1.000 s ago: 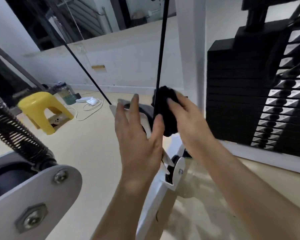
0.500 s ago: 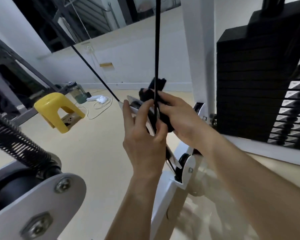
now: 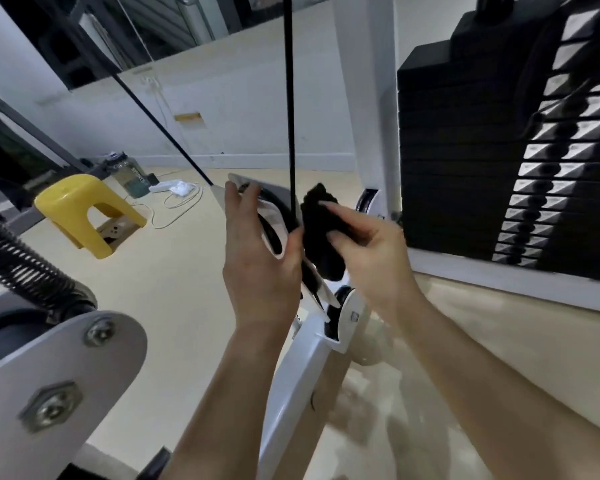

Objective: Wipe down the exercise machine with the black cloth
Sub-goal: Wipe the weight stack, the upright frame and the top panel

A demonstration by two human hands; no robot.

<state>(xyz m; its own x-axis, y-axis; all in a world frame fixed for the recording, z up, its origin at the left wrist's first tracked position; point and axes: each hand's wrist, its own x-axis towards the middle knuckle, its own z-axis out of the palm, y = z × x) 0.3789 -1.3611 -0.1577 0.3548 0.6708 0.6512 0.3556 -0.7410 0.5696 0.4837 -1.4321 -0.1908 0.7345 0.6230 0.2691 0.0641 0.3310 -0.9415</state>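
Note:
A white pulley bracket [image 3: 274, 209] with a black wheel sits at the end of the machine's white arm [image 3: 298, 375]. My left hand [image 3: 260, 268] grips this bracket, fingers over its far edge and thumb by the black cable [image 3: 289, 98]. Just to the right, my right hand [image 3: 368, 251] holds the bunched black cloth [image 3: 321, 240] against the bracket's right side, beside the cable.
A black weight stack [image 3: 482, 161] fills the right. A white upright post [image 3: 364, 81] stands behind the cloth. At lower left are a coiled spring [image 3: 21, 268] and a bolted white plate [image 3: 59, 379]. A yellow stool [image 3: 84, 213], a jug [image 3: 132, 178] and cords lie on the floor.
The cloth has slid down from the top of the pulley bracket to its right side. My left hand keeps its grip on the bracket, thumb now beside the cable.

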